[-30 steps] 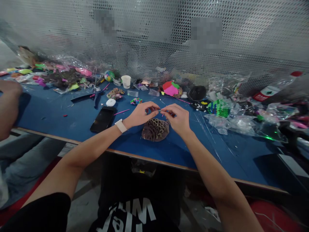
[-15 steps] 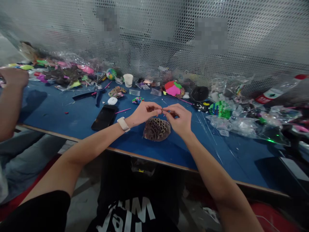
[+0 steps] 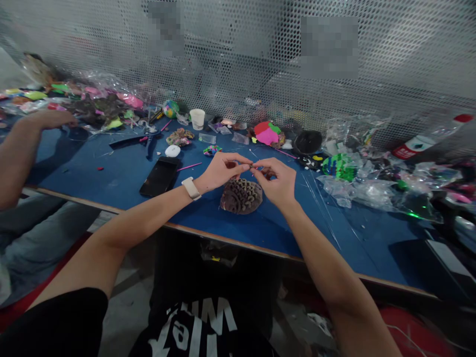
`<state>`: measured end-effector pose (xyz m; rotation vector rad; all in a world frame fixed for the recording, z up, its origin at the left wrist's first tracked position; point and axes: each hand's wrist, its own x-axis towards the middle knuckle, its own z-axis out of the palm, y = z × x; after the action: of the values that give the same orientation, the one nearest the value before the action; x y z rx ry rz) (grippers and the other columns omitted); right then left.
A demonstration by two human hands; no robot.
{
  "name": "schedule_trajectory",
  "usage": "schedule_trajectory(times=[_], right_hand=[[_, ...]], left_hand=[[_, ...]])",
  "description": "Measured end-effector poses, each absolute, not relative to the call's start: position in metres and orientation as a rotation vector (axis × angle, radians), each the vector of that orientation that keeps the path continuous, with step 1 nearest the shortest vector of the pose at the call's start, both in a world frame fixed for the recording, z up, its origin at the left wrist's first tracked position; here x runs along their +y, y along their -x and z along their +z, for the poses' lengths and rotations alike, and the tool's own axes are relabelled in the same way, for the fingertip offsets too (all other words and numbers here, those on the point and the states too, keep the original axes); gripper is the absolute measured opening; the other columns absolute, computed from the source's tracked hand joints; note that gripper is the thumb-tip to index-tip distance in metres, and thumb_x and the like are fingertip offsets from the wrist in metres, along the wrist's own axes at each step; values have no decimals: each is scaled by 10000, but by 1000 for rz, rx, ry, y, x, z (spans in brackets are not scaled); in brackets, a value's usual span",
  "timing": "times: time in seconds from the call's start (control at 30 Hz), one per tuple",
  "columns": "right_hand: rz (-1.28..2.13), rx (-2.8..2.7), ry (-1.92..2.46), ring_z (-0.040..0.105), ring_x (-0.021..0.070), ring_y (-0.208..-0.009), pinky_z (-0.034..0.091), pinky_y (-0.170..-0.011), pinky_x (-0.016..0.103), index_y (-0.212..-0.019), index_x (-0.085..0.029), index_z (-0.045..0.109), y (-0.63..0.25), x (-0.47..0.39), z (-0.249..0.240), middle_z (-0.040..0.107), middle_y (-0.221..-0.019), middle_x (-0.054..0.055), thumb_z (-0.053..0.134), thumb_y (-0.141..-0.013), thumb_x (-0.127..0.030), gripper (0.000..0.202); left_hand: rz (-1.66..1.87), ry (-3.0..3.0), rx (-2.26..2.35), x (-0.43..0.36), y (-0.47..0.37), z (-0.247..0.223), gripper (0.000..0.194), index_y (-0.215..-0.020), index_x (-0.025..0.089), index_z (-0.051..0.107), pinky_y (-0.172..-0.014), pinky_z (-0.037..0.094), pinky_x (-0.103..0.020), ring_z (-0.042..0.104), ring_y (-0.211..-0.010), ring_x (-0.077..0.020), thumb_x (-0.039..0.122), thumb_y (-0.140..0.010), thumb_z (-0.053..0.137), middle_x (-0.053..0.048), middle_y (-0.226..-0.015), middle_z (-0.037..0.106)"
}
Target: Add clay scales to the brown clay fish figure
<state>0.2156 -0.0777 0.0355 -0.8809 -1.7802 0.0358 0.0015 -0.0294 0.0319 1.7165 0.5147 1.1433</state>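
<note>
A dark brown clay piece [image 3: 241,197] with rows of raised scales lies on the blue table [image 3: 208,218], just below my hands. My left hand [image 3: 225,169], with a pale band on its wrist, is closed in a pinch above the piece's upper edge. Facing it, my right hand [image 3: 275,181] is pinched too, its fingertips meeting those of the left. Whatever is between the fingertips is too small to name. A black phone [image 3: 160,176] and a thin pink stick [image 3: 189,166] lie left of my left hand.
Pliers [image 3: 149,144], a white oval case [image 3: 172,151] and a paper cup [image 3: 197,119] stand or lie to the back left. Plastic bags [image 3: 375,193] and a bottle [image 3: 420,144] crowd the right. Another person's hand [image 3: 55,119] is at the far left.
The other person's hand at the left has moved right and slightly down over the table. My hands remain pinched together, with slight finger movement; the view has shifted a little.
</note>
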Motion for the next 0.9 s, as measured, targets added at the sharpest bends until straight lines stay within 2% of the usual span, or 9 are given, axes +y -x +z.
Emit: schedule_trajectory(times=[0.1,0.23,0.5,0.7,0.9], right_hand=[[54,-1814,907,689,158,-625,582,-595,317,-989,-269,840,-216,-78,34,863,-940,29,826,-1017,-308,50],[36,-1845,932,701,166,-634,621,-625,329,-1024,-279,864,-217,-78,33,869,-944,29,841,-1016,-369,93],[-27,-1840,783,728,160,-700,619,-637,302,-1005,-289,881,-218,-76,37,857,-975,27,840,-1026,-254,58],[-18,-1889,873,740,180,-734,635,-637,328,-1053,-310,907,-224,-72,33,867,-1016,41,840,-1035,-358,84],[-21,-1871,840,747,189,-742,642,-661,335,-995,-304,905,-224,-70,32,859,-957,46,816,-1061,-424,163]], left_hand=[[1168,-1737,530,-30,-2,32,549,-974,177,831,-556,502,-231,626,-568,-91,707,-873,931,1,-678,705],[1200,-1756,531,-30,-4,30,557,-925,178,775,-555,494,-224,614,-544,-84,719,-897,905,16,-652,683],[1157,-1851,516,-29,-1,28,548,-1012,165,824,-593,522,-237,659,-596,-104,712,-983,819,-26,-738,745],[1119,-1779,522,-30,-2,30,559,-912,157,827,-553,474,-223,609,-542,-97,709,-893,911,-13,-632,710],[1061,-1753,529,-34,-2,33,619,-833,151,822,-506,419,-215,573,-504,-85,765,-899,872,-14,-588,680]])
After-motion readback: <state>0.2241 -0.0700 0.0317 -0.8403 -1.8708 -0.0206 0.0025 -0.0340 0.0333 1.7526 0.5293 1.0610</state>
